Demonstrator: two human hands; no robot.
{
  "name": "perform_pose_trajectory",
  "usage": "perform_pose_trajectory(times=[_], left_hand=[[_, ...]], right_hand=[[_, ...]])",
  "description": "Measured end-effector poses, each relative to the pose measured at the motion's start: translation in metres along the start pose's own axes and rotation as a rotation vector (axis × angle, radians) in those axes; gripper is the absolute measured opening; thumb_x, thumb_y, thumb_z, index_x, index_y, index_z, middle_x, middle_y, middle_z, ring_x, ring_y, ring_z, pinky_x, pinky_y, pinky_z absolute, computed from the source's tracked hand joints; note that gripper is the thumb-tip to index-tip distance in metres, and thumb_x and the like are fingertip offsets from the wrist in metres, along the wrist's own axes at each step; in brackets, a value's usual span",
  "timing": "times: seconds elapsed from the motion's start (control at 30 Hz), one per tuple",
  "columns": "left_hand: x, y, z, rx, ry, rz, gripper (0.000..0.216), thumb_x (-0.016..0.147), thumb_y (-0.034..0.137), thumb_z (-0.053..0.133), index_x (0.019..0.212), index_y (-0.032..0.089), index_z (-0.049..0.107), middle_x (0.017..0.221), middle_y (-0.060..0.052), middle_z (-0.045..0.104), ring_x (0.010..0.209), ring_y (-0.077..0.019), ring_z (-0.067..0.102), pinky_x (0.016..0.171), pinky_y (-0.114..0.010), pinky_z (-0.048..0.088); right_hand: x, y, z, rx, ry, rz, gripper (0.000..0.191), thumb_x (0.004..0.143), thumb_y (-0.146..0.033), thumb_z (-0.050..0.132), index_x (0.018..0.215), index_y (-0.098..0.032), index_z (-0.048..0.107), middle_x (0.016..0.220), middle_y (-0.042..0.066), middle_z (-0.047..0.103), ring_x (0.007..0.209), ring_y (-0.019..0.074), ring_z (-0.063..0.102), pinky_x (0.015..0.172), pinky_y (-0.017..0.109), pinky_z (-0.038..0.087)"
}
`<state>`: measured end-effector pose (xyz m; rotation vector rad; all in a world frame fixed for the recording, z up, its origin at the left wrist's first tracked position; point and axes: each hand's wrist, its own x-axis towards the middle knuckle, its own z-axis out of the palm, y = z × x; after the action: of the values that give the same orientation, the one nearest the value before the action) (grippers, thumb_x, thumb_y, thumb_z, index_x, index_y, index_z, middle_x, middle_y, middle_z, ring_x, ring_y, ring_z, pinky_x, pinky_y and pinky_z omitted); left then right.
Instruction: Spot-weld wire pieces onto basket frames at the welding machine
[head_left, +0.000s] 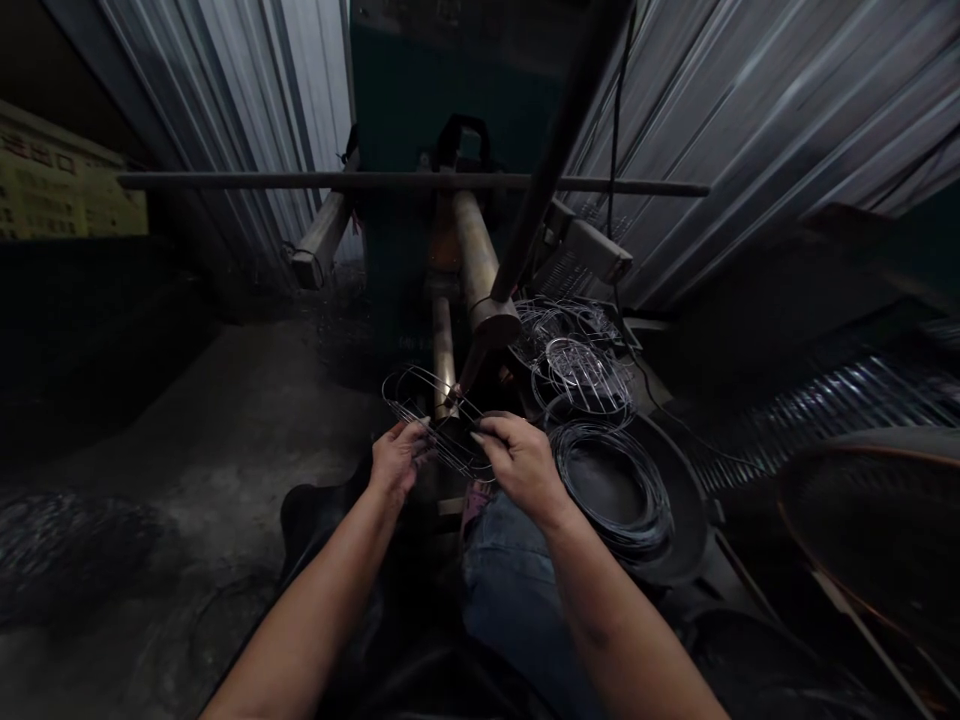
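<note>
My left hand (396, 459) and my right hand (516, 462) both grip a round wire frame (427, 400) made of thin rings and ribs. They hold it by its near edge, tilted, under the tip of a welding machine arm (480, 275). The lower electrode bar (444, 345) passes beneath the frame. My fingers are closed on the wires.
A stack of loose wire rings (615, 485) lies on a dark tray to my right. Behind it sits a pile of finished wire frames (581, 365). Corrugated metal walls (750, 110) stand on both sides. A horizontal bar (300, 181) crosses above the machine.
</note>
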<state>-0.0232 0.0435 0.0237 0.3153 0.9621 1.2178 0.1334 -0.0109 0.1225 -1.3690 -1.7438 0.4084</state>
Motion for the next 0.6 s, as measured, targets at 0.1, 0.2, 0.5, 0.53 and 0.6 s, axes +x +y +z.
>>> perform_pose_trajectory(times=[0.1,0.2,0.5,0.53,0.6], left_hand=[[0.000,0.001,0.001,-0.012,-0.008,-0.014,0.043,0.047,0.026,0.083,0.083,0.013,0.064,0.073,-0.004,0.065,0.064,-0.0188,0.065,0.059,-0.032,0.052],[0.001,0.001,0.003,-0.017,-0.002,-0.033,0.044,0.045,0.026,0.084,0.081,0.012,0.063,0.072,-0.003,0.064,0.062,-0.0184,0.064,0.057,-0.031,0.051],[0.012,-0.010,0.006,-0.027,0.020,-0.105,0.040,0.049,0.029,0.083,0.078,0.013,0.061,0.066,-0.002,0.061,0.057,-0.0188,0.063,0.053,-0.032,0.051],[0.012,-0.011,0.007,-0.026,0.022,-0.112,0.040,0.049,0.029,0.083,0.078,0.013,0.061,0.067,-0.002,0.062,0.058,-0.0191,0.063,0.052,-0.032,0.051],[0.013,-0.014,0.008,-0.030,0.020,-0.120,0.040,0.051,0.031,0.082,0.081,0.013,0.061,0.071,-0.004,0.063,0.060,-0.0187,0.063,0.053,-0.031,0.051]], right_hand=[[0.001,-0.001,0.003,-0.027,0.001,-0.020,0.015,0.082,-0.018,0.053,0.077,-0.020,0.068,0.082,0.006,0.068,0.077,0.0202,0.063,0.072,0.030,0.048],[0.003,-0.001,0.003,-0.056,0.027,-0.012,0.016,0.081,-0.016,0.052,0.076,-0.019,0.067,0.081,0.006,0.068,0.077,0.0199,0.063,0.071,0.030,0.048],[0.020,-0.003,0.001,-0.171,0.009,0.013,0.015,0.078,-0.013,0.056,0.068,-0.019,0.065,0.080,0.006,0.068,0.077,0.0204,0.063,0.071,0.030,0.046],[0.022,-0.004,0.001,-0.179,0.008,0.020,0.015,0.078,-0.013,0.056,0.068,-0.019,0.064,0.080,0.006,0.068,0.077,0.0204,0.063,0.072,0.030,0.047],[0.022,-0.005,0.001,-0.183,0.006,0.025,0.015,0.079,-0.013,0.056,0.069,-0.020,0.065,0.080,0.005,0.069,0.077,0.0201,0.063,0.072,0.030,0.047]])
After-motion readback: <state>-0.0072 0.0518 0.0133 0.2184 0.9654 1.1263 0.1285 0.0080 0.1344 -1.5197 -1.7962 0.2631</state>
